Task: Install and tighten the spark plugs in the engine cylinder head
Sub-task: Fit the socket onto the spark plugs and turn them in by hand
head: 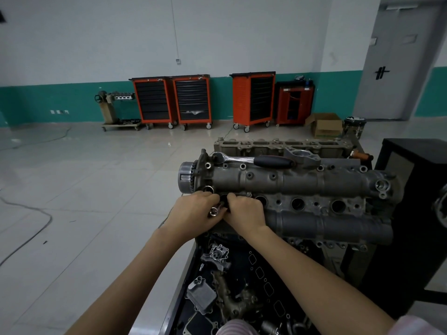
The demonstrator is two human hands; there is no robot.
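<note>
The grey cylinder head (302, 182) lies across a black stand, with a row of round spark plug wells along its middle. Both hands meet at the leftmost well (223, 198). My left hand (193, 210) grips a shiny metal socket (214, 211) whose open end points toward me. My right hand (244, 212) is curled around the same tool just beside it, over the well. The spark plug itself is hidden by my fingers. A ratchet wrench (251, 160) with a black handle rests on top of the head, behind my hands.
Three more open wells (298, 204) run to the right. A second engine casting (278, 146) sits behind the head. Loose metal parts (217, 286) fill the black tray below. A black cabinet (416, 213) stands at the right. Orange tool carts (193, 100) line the far wall.
</note>
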